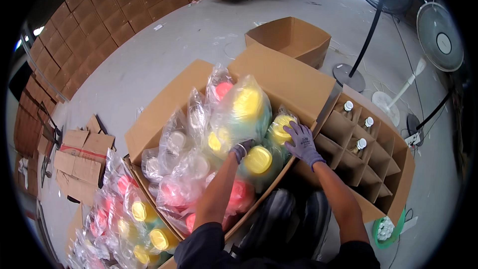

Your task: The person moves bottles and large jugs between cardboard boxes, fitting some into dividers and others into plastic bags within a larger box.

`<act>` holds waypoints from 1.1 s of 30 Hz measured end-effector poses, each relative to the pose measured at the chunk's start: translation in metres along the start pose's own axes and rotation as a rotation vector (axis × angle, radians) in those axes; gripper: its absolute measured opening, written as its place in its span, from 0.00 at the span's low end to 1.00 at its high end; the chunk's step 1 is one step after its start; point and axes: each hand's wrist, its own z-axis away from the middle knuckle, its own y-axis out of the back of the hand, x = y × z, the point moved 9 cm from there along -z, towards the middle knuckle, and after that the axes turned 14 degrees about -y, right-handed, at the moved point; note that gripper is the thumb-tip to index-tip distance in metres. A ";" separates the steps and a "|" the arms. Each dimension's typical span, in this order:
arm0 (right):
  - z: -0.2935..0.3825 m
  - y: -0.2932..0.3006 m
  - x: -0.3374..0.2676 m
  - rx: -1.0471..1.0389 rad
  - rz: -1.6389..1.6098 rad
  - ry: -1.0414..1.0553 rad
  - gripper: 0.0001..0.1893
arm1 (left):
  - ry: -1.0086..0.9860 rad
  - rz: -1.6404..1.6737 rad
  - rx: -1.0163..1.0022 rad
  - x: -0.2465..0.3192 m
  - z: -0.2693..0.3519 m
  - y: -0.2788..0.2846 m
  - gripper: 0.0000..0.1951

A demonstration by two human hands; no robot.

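A large open cardboard box (224, 237) before me is packed with plastic-bagged containers with yellow, pink and clear lids. My left hand (242, 149), in a purple-grey knit glove, reaches in among them. Its fingers are partly hidden against a bagged yellow-lidded container (248, 102), which sits high in the pile and looks blurred. Just below that hand is another yellow lid (257, 160). At the box's right side my right hand (301, 142), gloved alike, lies with spread fingers against a bagged container with a yellow lid (282, 127).
On the right, a divided carton (401, 179) holds several white-capped bottles (361, 144). More bagged containers (139, 211) fill a box at lower left. A smaller open carton (287, 45) stands beyond; pedestal fans (444, 43) and cables are at right. A green basin (390, 237) holds white caps.
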 end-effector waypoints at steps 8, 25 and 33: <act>0.014 -0.002 0.034 0.046 0.102 -0.108 0.35 | 0.041 0.328 0.468 0.149 0.028 0.056 0.19; 0.021 -0.002 0.052 0.074 0.102 -0.194 0.35 | 0.399 -0.199 -0.019 0.002 0.048 -0.048 0.17; 0.018 -0.006 0.031 0.061 0.058 -0.124 0.36 | 0.396 0.455 1.035 0.100 0.126 0.075 0.17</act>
